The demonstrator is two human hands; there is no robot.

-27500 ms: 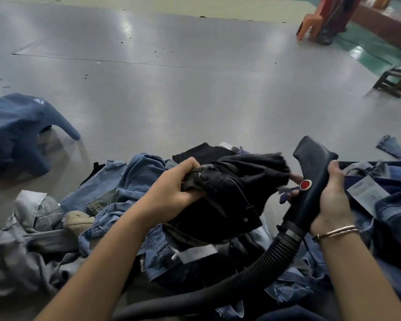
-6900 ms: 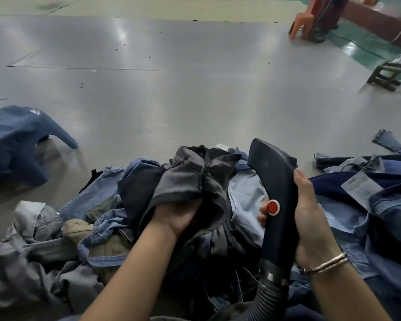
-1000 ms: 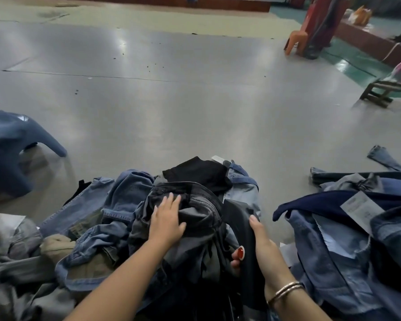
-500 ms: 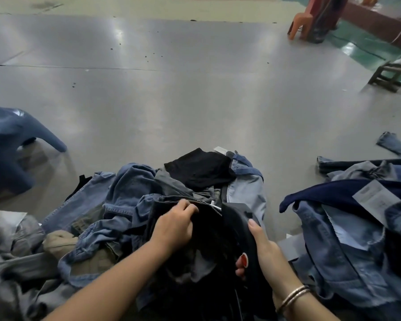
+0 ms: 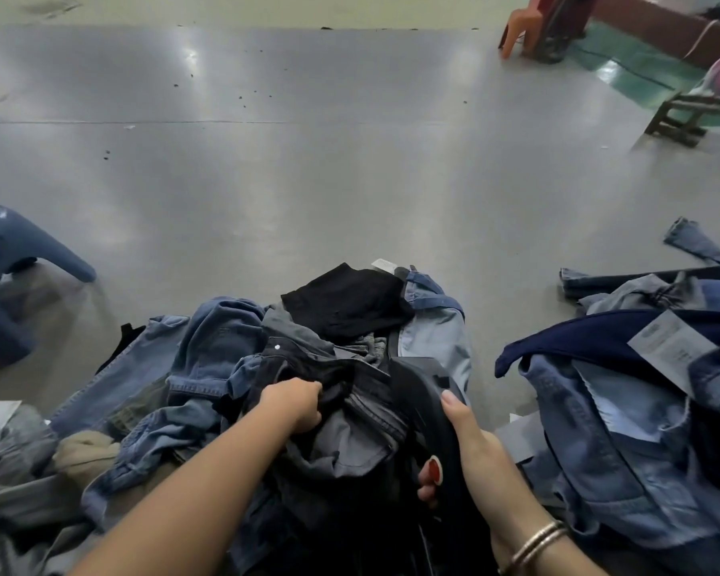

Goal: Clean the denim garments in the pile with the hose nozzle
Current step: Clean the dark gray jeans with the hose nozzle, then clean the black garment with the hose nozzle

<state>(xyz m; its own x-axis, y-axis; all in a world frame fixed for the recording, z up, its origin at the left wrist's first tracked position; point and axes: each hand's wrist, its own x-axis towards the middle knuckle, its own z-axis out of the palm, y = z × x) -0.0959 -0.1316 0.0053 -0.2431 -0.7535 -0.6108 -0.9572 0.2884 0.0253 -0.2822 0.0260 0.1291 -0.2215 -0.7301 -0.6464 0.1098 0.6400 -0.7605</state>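
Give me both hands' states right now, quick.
Left hand: closed, gripping the dark denim garment.
Right hand: closed around the hose nozzle.

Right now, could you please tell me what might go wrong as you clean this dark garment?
1. The nozzle lies pressed against the dark garment gripped by the left hand; loose folds might get sucked in.
2. The right hand grips beside the red button; a thumb slip could trigger it.

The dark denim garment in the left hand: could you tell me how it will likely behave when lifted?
The dark denim garment bunches in folds under the left hand, so it probably droops limply. It overlaps the pile, so neighbours may drag along.
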